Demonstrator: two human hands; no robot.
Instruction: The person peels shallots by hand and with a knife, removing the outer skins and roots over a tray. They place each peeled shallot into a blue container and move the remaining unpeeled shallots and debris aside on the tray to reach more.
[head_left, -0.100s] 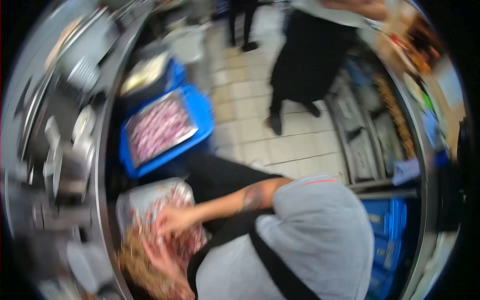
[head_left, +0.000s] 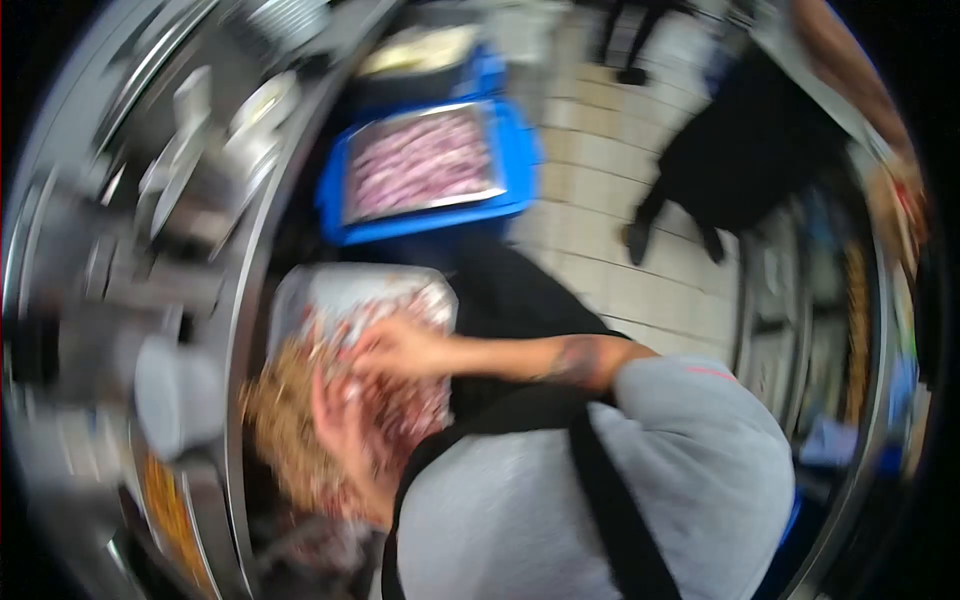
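Note:
My right hand (head_left: 402,347), on the tattooed arm, is over a clear tub (head_left: 290,295) of small red and whitish pieces (head_left: 405,405). Its fingers are bent together; whatever they hold is too blurred to make out. Just below it in the view, my left hand (head_left: 345,430) has its fingers stretched out and slightly apart, between the red pieces and a brown, shredded-looking heap (head_left: 300,430). I see nothing held in it. Motion blur hides the fingertips of both hands.
A metal tray of pinkish pieces (head_left: 425,160) sits on a blue container (head_left: 525,165) beyond the tub. The steel counter's edge (head_left: 240,330) runs along the left, with a white round container (head_left: 180,395). At the upper right, a person in a black apron (head_left: 750,140) stands on the tiled floor.
The whole view has shifted, so the tub, trays and hands appear further right and higher. Both hands remain close together over the pieces.

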